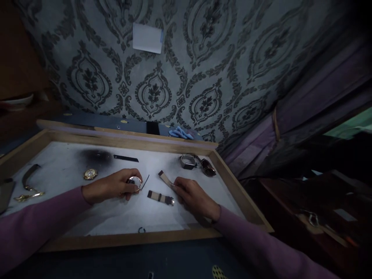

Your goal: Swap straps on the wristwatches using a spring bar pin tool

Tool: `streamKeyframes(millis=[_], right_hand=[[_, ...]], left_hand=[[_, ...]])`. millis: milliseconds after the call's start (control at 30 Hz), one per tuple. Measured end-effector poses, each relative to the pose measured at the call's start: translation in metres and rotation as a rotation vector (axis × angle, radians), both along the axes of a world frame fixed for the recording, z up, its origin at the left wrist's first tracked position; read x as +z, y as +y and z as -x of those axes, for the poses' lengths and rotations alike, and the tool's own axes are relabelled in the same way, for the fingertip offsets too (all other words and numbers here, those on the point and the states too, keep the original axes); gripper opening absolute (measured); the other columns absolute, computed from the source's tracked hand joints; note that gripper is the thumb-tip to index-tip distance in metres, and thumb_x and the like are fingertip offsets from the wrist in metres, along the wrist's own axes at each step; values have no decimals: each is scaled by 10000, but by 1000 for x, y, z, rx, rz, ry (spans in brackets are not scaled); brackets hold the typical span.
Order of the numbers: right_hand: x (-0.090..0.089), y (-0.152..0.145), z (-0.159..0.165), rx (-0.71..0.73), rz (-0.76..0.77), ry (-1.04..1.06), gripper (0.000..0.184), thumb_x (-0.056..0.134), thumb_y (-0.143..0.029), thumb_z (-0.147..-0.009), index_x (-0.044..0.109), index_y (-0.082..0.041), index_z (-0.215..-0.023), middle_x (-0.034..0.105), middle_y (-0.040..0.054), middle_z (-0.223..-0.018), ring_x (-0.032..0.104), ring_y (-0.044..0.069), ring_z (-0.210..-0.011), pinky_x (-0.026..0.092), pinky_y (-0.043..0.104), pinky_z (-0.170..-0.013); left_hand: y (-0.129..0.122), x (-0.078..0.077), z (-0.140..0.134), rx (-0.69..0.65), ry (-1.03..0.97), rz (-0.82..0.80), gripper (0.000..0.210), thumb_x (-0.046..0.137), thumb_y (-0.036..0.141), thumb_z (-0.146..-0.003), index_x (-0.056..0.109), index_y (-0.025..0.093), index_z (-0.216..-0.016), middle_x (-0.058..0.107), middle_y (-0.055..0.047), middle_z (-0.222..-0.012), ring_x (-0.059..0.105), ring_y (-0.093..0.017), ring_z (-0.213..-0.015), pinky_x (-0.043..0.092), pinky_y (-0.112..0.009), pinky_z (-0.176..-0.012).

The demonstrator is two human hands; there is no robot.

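Observation:
My left hand (120,185) is closed around a round watch case (134,182) with a shiny rim, held above the white tray bottom. A thin dark stick-like piece (145,183) shows just right of the case; whether it is held or lying there I cannot tell. In my right hand (193,195) one end of a watch strap (165,178) is pinched, its dark tip pointing up and left. Between the hands lies a second strap piece (159,197), pale underside up, with a buckle at its right end. The fingertips of the right hand are partly hidden.
A wooden-rimmed tray (130,140) surrounds the work. Inside it are a gold-coloured watch head (90,174), a black flat blade-like piece (126,158), watches (187,161) at the back right, and a strapped watch piece (29,178) at left. A blue cloth (181,133) lies behind the rim.

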State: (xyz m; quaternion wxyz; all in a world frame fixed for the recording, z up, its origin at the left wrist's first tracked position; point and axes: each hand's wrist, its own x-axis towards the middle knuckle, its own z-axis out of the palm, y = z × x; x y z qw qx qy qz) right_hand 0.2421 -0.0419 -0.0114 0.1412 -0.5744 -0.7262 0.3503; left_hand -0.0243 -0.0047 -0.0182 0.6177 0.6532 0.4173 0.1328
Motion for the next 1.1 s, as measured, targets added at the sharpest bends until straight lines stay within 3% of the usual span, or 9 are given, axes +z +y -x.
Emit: streamKeyframes(millis=[200, 500, 867, 1100], right_hand=[[2, 22, 3, 73, -105, -64, 215, 480, -166, -910, 514, -183, -698, 583, -21, -553, 530, 119, -523, 360, 225, -566], [-2, 49, 4, 117, -173, -32, 225, 486, -146, -894, 528, -178, -674, 564, -28, -531, 485, 115, -500, 326, 234, -545], [-7, 56, -13, 23, -228, 159, 261, 413, -247, -935, 438, -208, -678, 497, -29, -562, 447, 129, -543, 349, 255, -574], [-12, 58, -15, 48, -178, 226, 264, 434, -291, -936, 432, -209, -685, 468, -40, -551, 407, 117, -500, 313, 251, -524]], left_hand=[[-2, 4, -2, 14, -22, 3, 319, 607, 378, -728, 501, 169, -946, 560, 26, -682, 461, -98, -527, 273, -208, -461], [2, -1, -1, 38, -29, -1, 328, 603, 376, -722, 493, 178, -960, 580, 17, -728, 480, -96, -522, 282, -210, -457], [3, 2, -3, 82, -28, 69, 393, 663, 392, -680, 485, 169, -950, 616, 1, -766, 492, -83, -515, 255, -210, -439], [5, 1, -3, 110, -37, 97, 351, 699, 335, -672, 512, 161, -912, 604, 20, -692, 468, -76, -501, 270, -205, -452]])
